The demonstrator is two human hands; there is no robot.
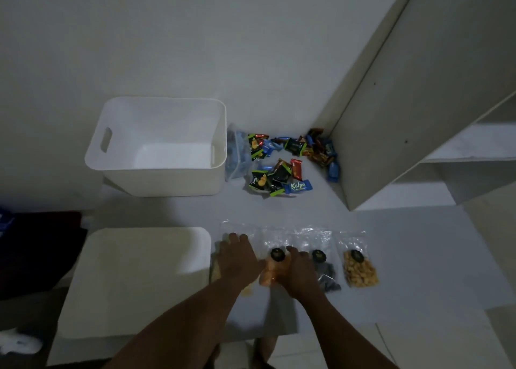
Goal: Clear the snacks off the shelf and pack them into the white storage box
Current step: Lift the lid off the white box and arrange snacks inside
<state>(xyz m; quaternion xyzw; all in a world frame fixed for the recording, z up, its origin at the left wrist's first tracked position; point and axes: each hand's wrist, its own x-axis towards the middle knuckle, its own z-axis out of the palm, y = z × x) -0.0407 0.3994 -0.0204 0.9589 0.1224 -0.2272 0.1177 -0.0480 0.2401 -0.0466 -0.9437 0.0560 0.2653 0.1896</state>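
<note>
Near the front edge, four clear snack pouches (360,268) lie in one row. Left hand (237,260) rests flat, fingers straight, on the leftmost pouch (237,227); right hand (301,273) touches the orange pouch (268,275), grip unclear. One white storage box (167,183) stands behind, beside scattered candies (279,177).

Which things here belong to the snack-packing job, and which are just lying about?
Job: white storage box, wrapped candies, zip bag of blue sweets, row of clear snack bags.
Lying about: flat lid, dark cloth.
</note>
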